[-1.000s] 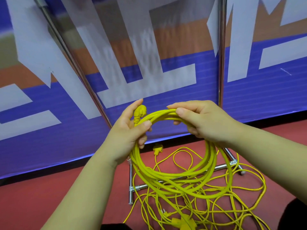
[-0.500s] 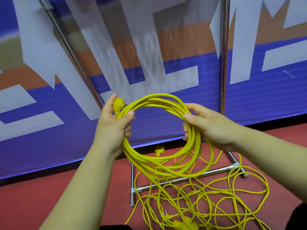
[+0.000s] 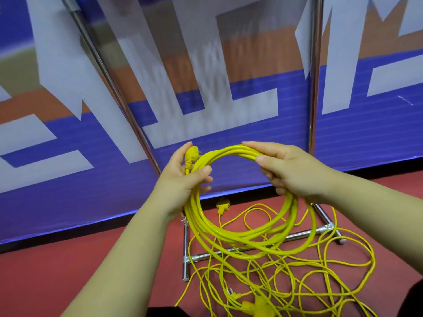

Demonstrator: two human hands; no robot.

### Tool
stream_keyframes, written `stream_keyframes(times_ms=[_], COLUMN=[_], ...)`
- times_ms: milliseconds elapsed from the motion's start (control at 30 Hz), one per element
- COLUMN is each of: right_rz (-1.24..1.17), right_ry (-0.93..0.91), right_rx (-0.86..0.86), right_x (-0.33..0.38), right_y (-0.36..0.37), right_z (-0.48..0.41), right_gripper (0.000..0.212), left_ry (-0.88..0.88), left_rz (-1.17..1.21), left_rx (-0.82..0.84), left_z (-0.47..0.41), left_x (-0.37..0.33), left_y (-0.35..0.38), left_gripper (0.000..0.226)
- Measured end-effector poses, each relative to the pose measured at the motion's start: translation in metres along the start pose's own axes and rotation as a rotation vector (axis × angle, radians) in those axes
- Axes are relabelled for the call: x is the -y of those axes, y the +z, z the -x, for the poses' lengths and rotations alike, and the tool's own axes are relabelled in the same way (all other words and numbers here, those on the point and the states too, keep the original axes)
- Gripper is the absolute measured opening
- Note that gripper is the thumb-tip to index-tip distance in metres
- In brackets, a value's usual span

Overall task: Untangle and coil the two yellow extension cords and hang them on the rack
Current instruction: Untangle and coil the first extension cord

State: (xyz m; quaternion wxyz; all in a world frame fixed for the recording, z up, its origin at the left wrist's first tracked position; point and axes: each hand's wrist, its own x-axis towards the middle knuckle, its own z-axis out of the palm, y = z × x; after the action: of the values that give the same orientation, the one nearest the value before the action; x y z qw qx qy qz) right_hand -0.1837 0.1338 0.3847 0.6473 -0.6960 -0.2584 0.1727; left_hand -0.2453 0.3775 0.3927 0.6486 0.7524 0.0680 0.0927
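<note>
Gripping coil (image 3: 192, 213) at upper rim, both hands (image 3: 183, 179) (image 3: 290, 170)

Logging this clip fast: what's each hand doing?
Left hand: closed on the cord coil and its plug.
Right hand: closed on the cord coil too.

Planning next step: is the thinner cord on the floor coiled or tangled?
Tangled: thin cord sprawls in loose overlapping loops across the floor.

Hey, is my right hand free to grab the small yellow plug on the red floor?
Probably not yet: the right hand grips the coiled yellow cord, while the small yellow plug lies on the red floor below. Letting go would likely free the way.
</note>
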Motion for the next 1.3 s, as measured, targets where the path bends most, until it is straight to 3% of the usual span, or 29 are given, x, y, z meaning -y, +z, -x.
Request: stream_keyframes(times_ms=[233, 367, 467, 567, 633, 900, 1100, 1200, 1300], right_rz=[0.021, 0.178, 0.238, 0.292, 0.310, 0.456, 0.614, 0.581, 0.543], right_ry=[0.064, -0.020, -0.056, -0.094, -0.112, -0.092, -0.097, -0.091, -0.066], right_rx=[0.109, 0.024, -0.004, -0.043, -0.088, -0.048, 0.084, 0.052, -0.006], right_x=[0.005, 0.007, 0.009, 0.007, 0.005, 0.015, 0.017, 0.016, 0.016], right_y=[-0.005, -0.010, -0.014, -0.014, -0.015, -0.021, -0.005, -0.001, -0.003], right_z=[-0.002, 0.001, 0.001, 0.000, -0.002, -0.001, -0.003, -0.002, -0.002], right_gripper=[0.041, 0.054, 0.051, 0.039, 0.034, 0.021, 0.021, 0.013, 0.021], left_ry=[0.124, 0.214, 0.208, 0.215, 0.223, 0.196, 0.255, 0.255, 0.226], left_rz=[-0.282, -0.381, -0.320, -0.240, -0.229, -0.092, -0.180, -0.265, -0.304], left_rx=[0.010, 0.002, 0.039, 0.060, 0.009, -0.261, -0.023, 0.087, 0.149], left_z=[-0.004, -0.006, -0.002, 0.003, 0.005, -0.009, -0.002, 0.000, 0.003], left_x=[0.004, 0.000, -0.004, -0.006, -0.005, -0.005, -0.009, -0.006, -0.005], left_y=[0.003, 0.006, 0.012, 0.020, 0.024, 0.005, 0.035, 0.041, 0.042], left_gripper=[0.088, 0.087, 0.082, 0.056, 0.044, 0.042, 0.049, 0.047, 0.045])
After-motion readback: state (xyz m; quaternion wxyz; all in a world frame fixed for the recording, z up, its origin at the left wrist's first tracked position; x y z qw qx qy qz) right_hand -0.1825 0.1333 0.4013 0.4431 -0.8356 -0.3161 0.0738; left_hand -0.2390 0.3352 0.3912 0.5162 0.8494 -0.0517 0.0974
